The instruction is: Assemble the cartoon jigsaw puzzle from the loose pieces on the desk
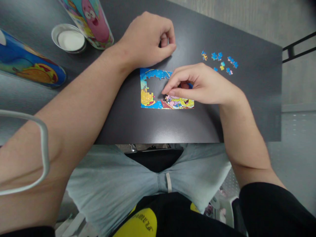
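Note:
A small cartoon jigsaw puzzle (pixel 150 104) lies flat on the dark table, its border joined and a gap in its middle. Over its right half is my right hand (pixel 197 82), thumb and forefinger pinched together at the gap. Whatever sits between those fingertips is hidden. My left hand (pixel 150 39) rests on the table just beyond the puzzle's upper left edge, fingers loosely curled in and nothing seen in them. Several loose puzzle pieces (pixel 219 56), mostly blue, are scattered beyond my right hand.
At the left stand a cartoon-printed tin (pixel 95 24) and a round lid (pixel 71 40). Another printed tin (pixel 37 65) lies nearer the left edge. A white cable (pixel 44 144) loops over my left forearm. The table's (pixel 259 108) front edge runs close to my lap.

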The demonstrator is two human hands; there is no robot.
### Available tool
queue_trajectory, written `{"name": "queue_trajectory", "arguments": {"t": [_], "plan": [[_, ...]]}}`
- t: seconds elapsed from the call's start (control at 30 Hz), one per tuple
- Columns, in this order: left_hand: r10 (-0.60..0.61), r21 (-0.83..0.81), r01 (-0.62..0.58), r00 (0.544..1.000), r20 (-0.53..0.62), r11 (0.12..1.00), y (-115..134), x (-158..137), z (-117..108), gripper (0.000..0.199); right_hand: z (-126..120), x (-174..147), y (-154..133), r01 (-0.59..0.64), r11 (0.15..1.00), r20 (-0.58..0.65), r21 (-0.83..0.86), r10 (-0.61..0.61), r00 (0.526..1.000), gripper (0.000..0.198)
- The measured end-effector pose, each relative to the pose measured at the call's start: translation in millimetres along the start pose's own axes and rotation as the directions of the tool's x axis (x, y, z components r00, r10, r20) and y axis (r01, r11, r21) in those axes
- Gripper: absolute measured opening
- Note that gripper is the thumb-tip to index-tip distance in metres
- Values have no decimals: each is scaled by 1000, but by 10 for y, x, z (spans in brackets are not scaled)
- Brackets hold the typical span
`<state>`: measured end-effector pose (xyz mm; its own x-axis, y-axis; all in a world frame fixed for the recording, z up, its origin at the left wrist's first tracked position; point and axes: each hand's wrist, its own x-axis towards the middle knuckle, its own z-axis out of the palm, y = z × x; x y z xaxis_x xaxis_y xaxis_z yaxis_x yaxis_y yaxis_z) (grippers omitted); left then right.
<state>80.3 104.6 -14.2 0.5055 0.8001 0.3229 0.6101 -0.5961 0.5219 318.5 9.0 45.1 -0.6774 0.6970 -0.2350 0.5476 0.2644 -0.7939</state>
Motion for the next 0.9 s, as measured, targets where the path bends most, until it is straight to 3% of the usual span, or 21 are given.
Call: {"name": "queue_trajectory", "arguments": {"t": [0.2, 0.53, 0.73, 0.9], "plan": [[13, -20, -13, 1000, -9, 1000, -23, 1, -5, 29, -1, 13, -61, -91, 994, 4, 53, 91, 996, 19], [23, -15, -23, 1000, -9, 1000, -28, 12, 0, 26, 17, -9, -82, -29, 999, 32, -13, 29, 999, 8], [12, -3, -12, 1000, -13, 1000, -23, 19, 6, 26, 69, -7, -26, 6, 999, -16, -41, -7, 1000, 34], [0, -7, 0, 1000, -22, 1000, -6, 19, 0, 27, 61, 2, -21, -13, 995, -33, -100, 9, 999, 38]]}}
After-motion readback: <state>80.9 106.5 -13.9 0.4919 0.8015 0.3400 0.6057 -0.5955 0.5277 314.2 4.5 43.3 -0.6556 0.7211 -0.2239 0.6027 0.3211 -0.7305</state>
